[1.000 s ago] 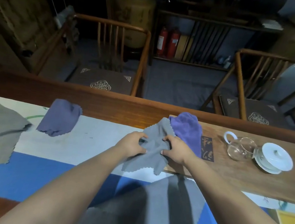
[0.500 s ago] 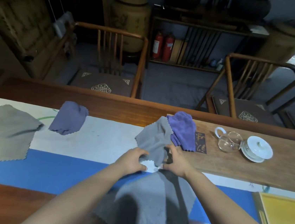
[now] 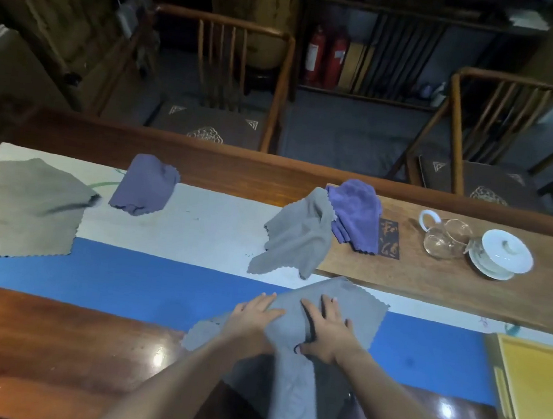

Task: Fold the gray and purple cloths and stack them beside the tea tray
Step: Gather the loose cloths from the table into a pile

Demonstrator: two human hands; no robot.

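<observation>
- Head view: both hands have left the crumpled gray cloth (image 3: pixel 296 237), which now lies half on the tea tray's (image 3: pixel 432 278) left end, touching the folded purple cloth (image 3: pixel 357 215) on that tray.
- Left hand (image 3: pixel 252 317) and right hand (image 3: pixel 327 328) now press flat, fingers spread, on a larger gray cloth (image 3: pixel 353 311) just nearer than the tea tray, gripping nothing.
- Far left of the tea tray on the table (image 3: pixel 46 338): another purple cloth (image 3: pixel 143 187) and an olive-gray cloth (image 3: pixel 23 208).
- A glass pitcher (image 3: pixel 444 235) and lidded white cup (image 3: pixel 501 254) stand on the tea tray's right part.
</observation>
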